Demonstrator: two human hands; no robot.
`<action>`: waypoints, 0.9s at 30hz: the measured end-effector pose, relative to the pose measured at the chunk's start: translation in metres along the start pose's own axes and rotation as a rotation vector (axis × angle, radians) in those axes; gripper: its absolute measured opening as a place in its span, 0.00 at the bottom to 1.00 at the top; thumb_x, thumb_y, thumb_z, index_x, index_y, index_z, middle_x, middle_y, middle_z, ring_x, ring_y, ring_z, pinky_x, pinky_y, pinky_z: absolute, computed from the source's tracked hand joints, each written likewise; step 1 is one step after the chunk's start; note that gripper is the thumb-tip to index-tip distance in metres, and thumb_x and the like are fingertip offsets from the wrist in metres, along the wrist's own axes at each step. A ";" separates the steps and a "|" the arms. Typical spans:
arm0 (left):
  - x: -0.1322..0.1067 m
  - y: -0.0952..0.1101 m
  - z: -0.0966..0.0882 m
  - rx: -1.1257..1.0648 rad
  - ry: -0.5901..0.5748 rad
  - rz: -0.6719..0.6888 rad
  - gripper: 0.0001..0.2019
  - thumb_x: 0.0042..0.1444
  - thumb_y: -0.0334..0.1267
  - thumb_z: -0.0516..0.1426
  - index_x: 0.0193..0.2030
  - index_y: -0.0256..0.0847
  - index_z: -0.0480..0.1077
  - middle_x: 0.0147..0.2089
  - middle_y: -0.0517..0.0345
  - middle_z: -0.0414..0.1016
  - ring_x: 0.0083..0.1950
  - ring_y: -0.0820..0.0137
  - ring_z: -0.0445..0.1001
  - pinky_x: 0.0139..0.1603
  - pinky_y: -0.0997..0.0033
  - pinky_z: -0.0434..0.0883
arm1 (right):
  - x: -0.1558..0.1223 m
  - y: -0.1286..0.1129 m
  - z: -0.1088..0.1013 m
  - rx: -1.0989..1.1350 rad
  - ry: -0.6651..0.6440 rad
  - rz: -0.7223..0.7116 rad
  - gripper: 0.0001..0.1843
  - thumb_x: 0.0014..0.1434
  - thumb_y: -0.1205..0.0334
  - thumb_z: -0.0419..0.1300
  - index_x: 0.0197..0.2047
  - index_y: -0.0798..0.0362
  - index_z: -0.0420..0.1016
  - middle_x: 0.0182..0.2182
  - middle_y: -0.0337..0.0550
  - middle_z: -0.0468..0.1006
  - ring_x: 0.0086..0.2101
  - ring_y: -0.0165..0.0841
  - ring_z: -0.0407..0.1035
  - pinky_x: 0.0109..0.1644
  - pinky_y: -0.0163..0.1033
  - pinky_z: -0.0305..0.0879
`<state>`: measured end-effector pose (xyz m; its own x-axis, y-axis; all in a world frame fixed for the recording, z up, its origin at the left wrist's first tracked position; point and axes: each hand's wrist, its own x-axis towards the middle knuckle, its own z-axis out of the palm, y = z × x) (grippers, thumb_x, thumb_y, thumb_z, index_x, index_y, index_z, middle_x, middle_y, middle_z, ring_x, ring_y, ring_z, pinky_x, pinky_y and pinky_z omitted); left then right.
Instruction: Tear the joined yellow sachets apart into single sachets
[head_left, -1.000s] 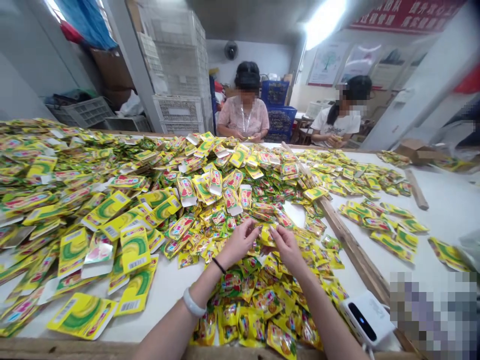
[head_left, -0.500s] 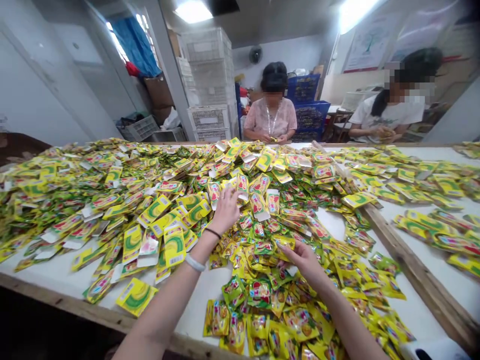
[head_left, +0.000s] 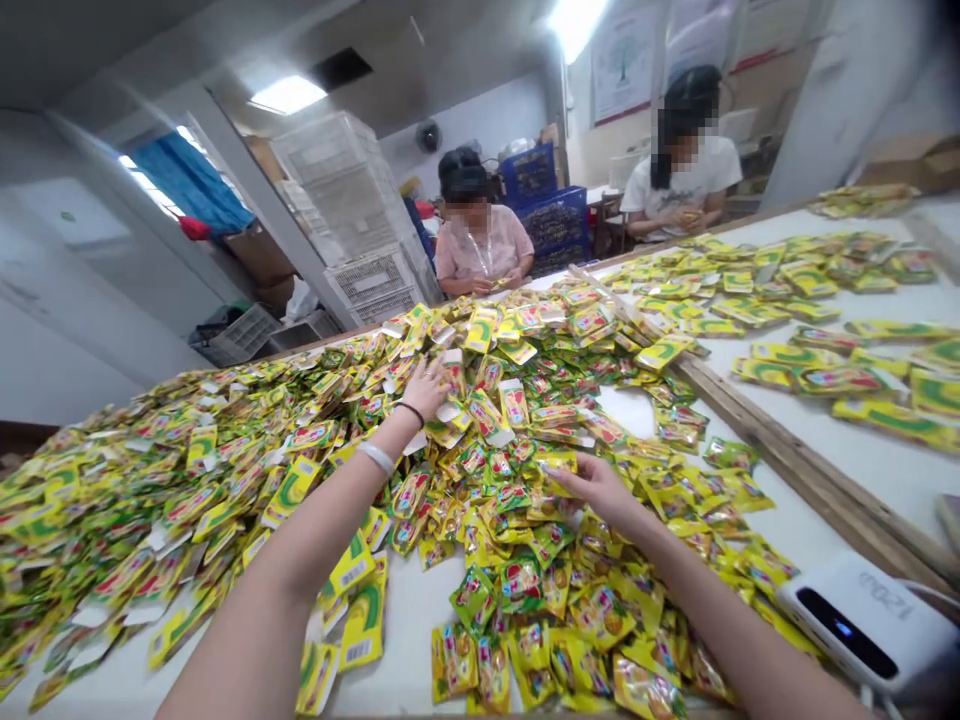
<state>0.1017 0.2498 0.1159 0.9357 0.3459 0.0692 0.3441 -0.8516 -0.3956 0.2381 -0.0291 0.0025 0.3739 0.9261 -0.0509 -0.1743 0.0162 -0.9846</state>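
Observation:
My left hand reaches forward across the white table and rests with fingers curled on the far heap of yellow and green packets, touching a white-edged card pouch. A white bracelet and a dark band sit on that wrist. My right hand stays nearer, fingers pinched on a small yellow sachet above the pile of small sachets.
A wooden rail divides off the right table part with more packets. A white device lies at the lower right. Two people sit at the far side. Stacked white crates stand behind.
My left hand left the sachet held between both hands and stretched forward onto the far heap. My right hand kept the sachet. The camera turned left and tilted.

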 end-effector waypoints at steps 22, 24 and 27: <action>-0.091 0.212 0.011 -2.269 -0.101 -0.153 0.14 0.48 0.42 0.60 0.39 0.35 0.70 0.32 0.54 0.75 0.31 0.69 0.73 0.36 0.68 0.70 | -0.034 -0.053 -0.004 0.085 0.122 -0.086 0.13 0.48 0.57 0.66 0.37 0.50 0.72 0.28 0.36 0.73 0.21 0.24 0.63 0.17 0.29 0.59; -0.094 0.217 0.009 -2.254 -0.124 -0.123 0.17 0.44 0.41 0.62 0.40 0.35 0.68 0.29 0.58 0.73 0.28 0.71 0.71 0.33 0.71 0.69 | -0.034 -0.057 0.003 -0.085 0.054 -0.151 0.12 0.50 0.57 0.65 0.39 0.49 0.72 0.30 0.37 0.74 0.23 0.26 0.65 0.20 0.31 0.61; -0.096 0.220 0.008 -2.211 -0.113 -0.051 0.17 0.45 0.40 0.62 0.41 0.36 0.67 0.28 0.60 0.72 0.27 0.73 0.69 0.32 0.72 0.68 | -0.034 -0.057 0.010 -0.419 -0.096 -0.274 0.07 0.54 0.60 0.62 0.37 0.51 0.73 0.31 0.40 0.72 0.31 0.31 0.66 0.31 0.35 0.65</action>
<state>0.0866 0.0322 0.0146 0.9467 0.3208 -0.0272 -0.0494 0.2283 0.9723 0.2264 -0.0574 0.0619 0.2659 0.9397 0.2151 0.3062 0.1293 -0.9432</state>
